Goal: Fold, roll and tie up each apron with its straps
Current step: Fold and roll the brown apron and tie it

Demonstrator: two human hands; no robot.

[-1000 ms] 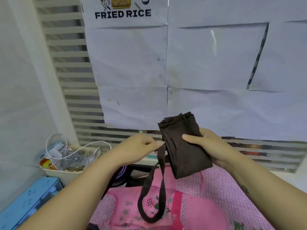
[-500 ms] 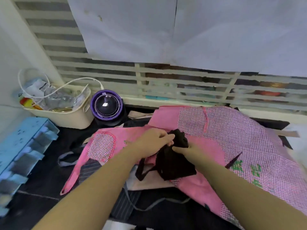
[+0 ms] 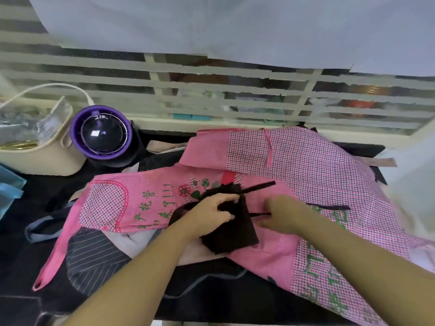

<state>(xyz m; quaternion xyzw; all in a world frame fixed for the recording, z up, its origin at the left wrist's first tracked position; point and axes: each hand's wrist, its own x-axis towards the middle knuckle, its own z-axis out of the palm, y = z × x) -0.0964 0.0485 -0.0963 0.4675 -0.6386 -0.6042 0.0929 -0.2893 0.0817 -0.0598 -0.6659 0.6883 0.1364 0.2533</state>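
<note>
A folded dark brown apron (image 3: 233, 236) lies on top of a pink checked apron (image 3: 313, 175) spread over the dark table. My left hand (image 3: 211, 214) grips the upper part of the brown bundle, fingers curled into the cloth. My right hand (image 3: 281, 214) is just right of the bundle and pinches a thin brown strap (image 3: 260, 214) that runs out from it. Another brown strap end (image 3: 259, 186) sticks out up and to the right, and a third piece (image 3: 329, 206) lies farther right on the pink cloth.
A purple-rimmed round device (image 3: 101, 132) and a cream basket (image 3: 42, 158) of clutter stand at the back left. A dark striped apron (image 3: 94, 255) and other cloths lie under the pink one. A slatted window grille (image 3: 211, 90) runs behind. A blue tray (image 3: 9, 189) sits at the left edge.
The brown bundle came down from chest height onto the pink apron. My left hand now grips its top, and my right hand moved off the bundle to pinch a strap at its right.
</note>
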